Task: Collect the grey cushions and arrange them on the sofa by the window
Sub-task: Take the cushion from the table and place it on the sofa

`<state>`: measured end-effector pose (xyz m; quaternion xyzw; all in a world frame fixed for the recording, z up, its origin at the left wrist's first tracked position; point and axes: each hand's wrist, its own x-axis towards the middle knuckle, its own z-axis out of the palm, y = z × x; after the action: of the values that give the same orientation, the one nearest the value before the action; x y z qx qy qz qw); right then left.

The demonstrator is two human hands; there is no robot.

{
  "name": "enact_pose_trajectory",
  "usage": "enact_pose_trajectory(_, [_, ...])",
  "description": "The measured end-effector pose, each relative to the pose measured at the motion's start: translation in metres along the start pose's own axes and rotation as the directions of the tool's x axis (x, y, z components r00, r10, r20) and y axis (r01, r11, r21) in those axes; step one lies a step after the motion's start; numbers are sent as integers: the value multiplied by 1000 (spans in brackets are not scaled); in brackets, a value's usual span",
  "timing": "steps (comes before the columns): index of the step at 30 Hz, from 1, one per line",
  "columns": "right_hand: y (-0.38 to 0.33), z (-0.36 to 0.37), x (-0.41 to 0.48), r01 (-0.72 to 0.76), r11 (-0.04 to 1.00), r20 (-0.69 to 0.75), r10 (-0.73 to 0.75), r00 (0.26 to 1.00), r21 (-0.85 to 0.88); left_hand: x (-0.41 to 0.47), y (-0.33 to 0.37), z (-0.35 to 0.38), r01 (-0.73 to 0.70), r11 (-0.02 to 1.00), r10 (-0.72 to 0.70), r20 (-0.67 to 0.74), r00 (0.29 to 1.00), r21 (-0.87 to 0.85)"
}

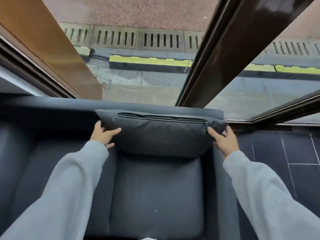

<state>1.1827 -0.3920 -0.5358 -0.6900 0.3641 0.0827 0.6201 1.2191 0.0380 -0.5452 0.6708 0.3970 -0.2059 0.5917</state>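
Note:
A dark grey cushion (161, 134) stands upright against the backrest of the dark grey sofa (155, 193), over its right-hand seat, with the zip edge facing up. My left hand (103, 135) grips the cushion's left end, thumb on the front face. Its right end is pinched by my right hand (224, 139) near the zip pull. Both arms wear light grey sleeves.
Directly behind the sofa back is a large window with a dark frame post (216, 54) and a brown panel (52, 45) at the left. Dark floor tiles (285, 149) lie to the right of the sofa. The sofa's left seat (26, 161) holds no cushion.

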Motion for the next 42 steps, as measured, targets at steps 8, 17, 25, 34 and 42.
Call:
enact_pose_trajectory(8, [-9, 5, 14, -21, 989, -59, 13, 998, -145, 26, 6, 5, -20, 998, 23, -57, 998, 56])
enact_pose_trajectory(17, [-15, 14, -4, 27, 976, -310, -95, 946, -218, 7, 15, 7, -35, 991, 48, -98, 994, 129])
enact_pose_trajectory(25, [-17, -26, 8, -56, 926, -233, -35, 972, -373, -2, 21, 41, -74, 959, 87, -35, 996, 273])
enact_pose_trajectory(34, [-18, -29, -43, -76, 861, -38, 66, 997, -504, -66, 16, 78, -21, 629, 7, 21, 1000, 778])
enact_pose_trajectory(42, [-65, -82, -146, 263, 650, 11, -365, 931, -713, -226, 34, 158, -475, 17, 414, 426, 804, 880])
